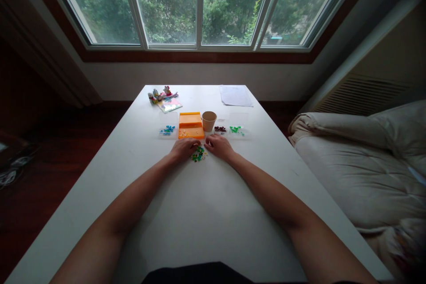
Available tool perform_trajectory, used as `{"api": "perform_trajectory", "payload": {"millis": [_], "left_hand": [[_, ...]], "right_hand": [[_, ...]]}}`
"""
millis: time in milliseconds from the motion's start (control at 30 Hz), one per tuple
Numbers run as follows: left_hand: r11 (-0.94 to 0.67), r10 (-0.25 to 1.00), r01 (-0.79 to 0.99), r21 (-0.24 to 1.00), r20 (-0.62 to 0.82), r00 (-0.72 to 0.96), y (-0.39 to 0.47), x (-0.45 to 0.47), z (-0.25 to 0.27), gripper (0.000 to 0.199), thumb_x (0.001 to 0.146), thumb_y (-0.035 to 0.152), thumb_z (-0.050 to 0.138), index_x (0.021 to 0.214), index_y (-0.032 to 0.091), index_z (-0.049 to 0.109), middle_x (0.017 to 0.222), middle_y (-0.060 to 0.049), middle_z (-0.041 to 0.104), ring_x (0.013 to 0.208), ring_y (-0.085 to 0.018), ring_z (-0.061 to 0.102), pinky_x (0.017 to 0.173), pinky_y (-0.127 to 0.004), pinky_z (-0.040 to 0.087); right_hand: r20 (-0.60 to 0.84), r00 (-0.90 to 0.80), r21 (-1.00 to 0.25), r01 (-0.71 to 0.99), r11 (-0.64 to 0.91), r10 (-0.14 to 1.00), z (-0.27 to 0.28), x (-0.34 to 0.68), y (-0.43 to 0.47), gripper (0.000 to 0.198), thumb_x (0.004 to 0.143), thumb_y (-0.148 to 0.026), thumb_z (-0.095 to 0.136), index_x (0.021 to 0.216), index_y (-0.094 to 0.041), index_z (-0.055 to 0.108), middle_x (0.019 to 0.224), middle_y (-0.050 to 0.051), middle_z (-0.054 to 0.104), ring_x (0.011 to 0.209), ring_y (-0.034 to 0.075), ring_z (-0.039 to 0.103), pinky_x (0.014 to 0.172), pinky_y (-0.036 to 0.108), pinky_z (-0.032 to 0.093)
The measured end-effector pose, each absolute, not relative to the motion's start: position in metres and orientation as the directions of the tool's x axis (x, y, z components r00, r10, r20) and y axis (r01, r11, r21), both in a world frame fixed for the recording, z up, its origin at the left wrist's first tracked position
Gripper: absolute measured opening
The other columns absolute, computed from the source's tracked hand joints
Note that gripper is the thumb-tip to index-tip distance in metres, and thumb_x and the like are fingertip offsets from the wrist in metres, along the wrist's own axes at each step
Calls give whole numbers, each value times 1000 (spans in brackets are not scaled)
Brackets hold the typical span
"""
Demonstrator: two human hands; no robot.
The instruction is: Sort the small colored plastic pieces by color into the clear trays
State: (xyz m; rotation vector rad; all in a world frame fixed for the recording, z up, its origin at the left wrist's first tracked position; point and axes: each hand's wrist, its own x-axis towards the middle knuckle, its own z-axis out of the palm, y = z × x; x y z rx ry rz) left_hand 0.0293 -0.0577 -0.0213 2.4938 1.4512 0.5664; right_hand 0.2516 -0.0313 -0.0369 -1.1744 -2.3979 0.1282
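Observation:
My left hand (185, 147) rests at the left edge of a small pile of green, yellow and dark toy pieces (199, 154) on the white table. Its fingers are curled together, and anything between them is too small to make out. Across from it, my right hand (218, 144) is at the pile's upper right, fingers bent and drawn together; I cannot make out what they hold. Just beyond the hands lies an open orange case (191, 125) with a few pale pieces in its near half. A brown paper cup (209, 120) stands upright beside the case.
A clear tray with blue pieces (167, 130) sits left of the case. Right of the cup are dark brown pieces (220, 129) and green pieces (235, 130) in clear trays. Farther back are small toy figures (162, 94), a colourful booklet (170, 104) and papers (235, 96).

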Motion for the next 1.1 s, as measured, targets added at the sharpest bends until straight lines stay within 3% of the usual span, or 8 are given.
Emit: {"api": "perform_trajectory", "payload": {"millis": [500, 733, 1100], "left_hand": [[-445, 894, 817, 367, 232, 383, -54, 22, -23, 23, 90, 28, 54, 101, 25, 74, 96, -4, 74, 82, -19, 64, 71, -26, 44], [-446, 895, 816, 368, 211, 394, -54, 21, -20, 27, 91, 31, 55, 109, 28, 74, 100, -3, 75, 84, -18, 65, 71, -25, 44], [-450, 892, 817, 360, 210, 399, -54, 23, -19, 20, 88, 28, 58, 98, 24, 74, 94, -3, 74, 77, -17, 63, 65, -25, 41]], "right_hand": [[352, -486, -274, 764, 584, 800, -37, 257, -28, 15, 93, -32, 60, 85, -21, 64, 86, 5, 65, 81, 17, 55, 70, 28, 35], [307, -496, -289, 765, 576, 812, -35, 257, -29, 16, 94, -33, 57, 88, -21, 64, 89, 4, 65, 84, 17, 55, 71, 27, 34], [297, -489, -309, 763, 568, 820, -34, 254, -29, 14, 93, -31, 58, 89, -20, 66, 89, 5, 65, 84, 17, 54, 72, 27, 34]]}}
